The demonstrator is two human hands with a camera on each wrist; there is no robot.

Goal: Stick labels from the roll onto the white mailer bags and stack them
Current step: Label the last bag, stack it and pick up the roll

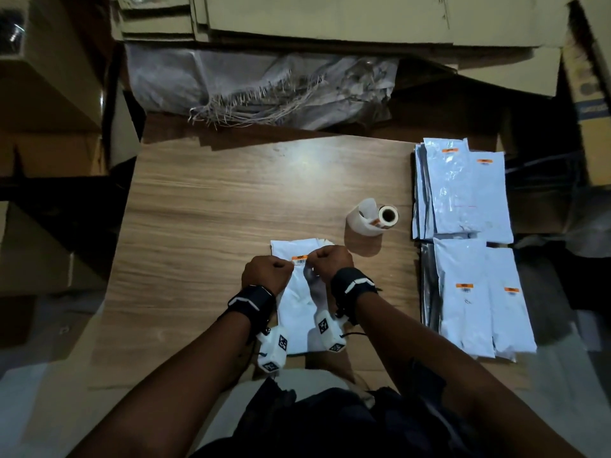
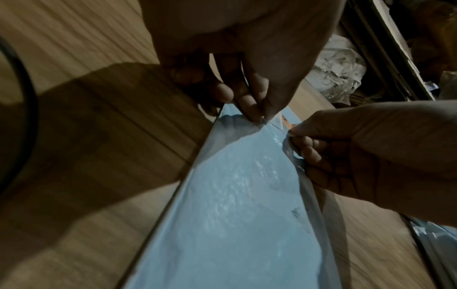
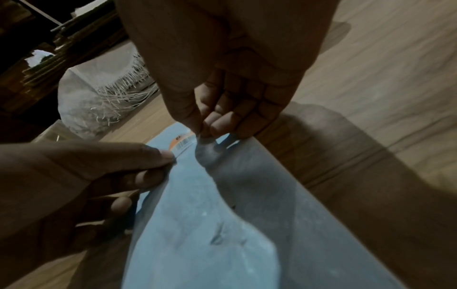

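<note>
Sitting on a wood-grain surface, ringed by flattened cardboard boxes and a frayed woven sack at the far edge. Two stacks of labelled mailer bags along the right side, far stack and near stack, overlapping loosely. One white mailer bag lies flat at the near centre, between the forearms. Label roll lies on its side just beyond it, liner curling up, near the stacks. Left hand and right hand both curled tight, each pinching one end of an orange-and-white label at the bag's upper part. Whether the label is already down on the bag: cannot tell.
</note>
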